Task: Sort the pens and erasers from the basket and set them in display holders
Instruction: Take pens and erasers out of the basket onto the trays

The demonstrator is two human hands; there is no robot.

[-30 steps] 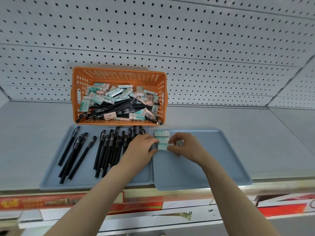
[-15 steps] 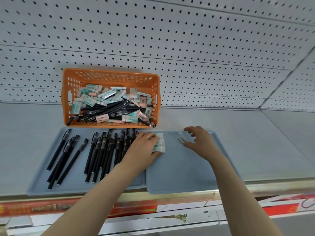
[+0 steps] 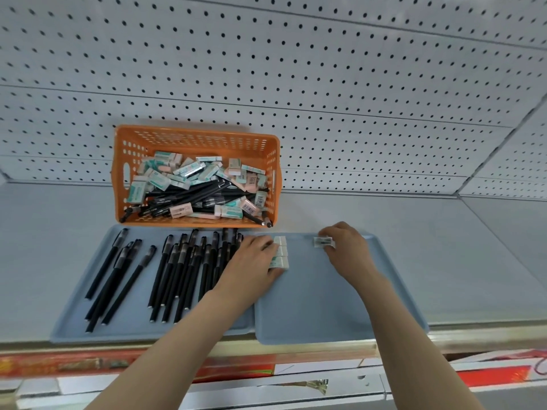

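Left tray (image 3: 71,324): lies on the shelf (image 3: 35,247), its near edge at the shelf lip. A knock from an arm could push it over.
Pens (image 3: 174,276): loose and roughly parallel on the left tray. The rightmost could roll or scatter if an arm drags back across them.
Basket (image 3: 124,161): behind both trays, holding mixed pens and erasers. A pen tip protrudes at its near right corner and could snag a reach.
Left hand (image 3: 254,261): grip clamped on the eraser row, with fingers curled over it and thumb at the near end.
Eraser row (image 3: 281,253): far left corner of the right tray. An uneven release could skew it.
Right tray (image 3: 325,306): near edge at the shelf lip. Downward pressure there may tip it.
Single eraser (image 3: 323,241): at the tray's far edge, apart from the row.
Right hand (image 3: 346,250): grip pinched on the single eraser, which could slip when slid.
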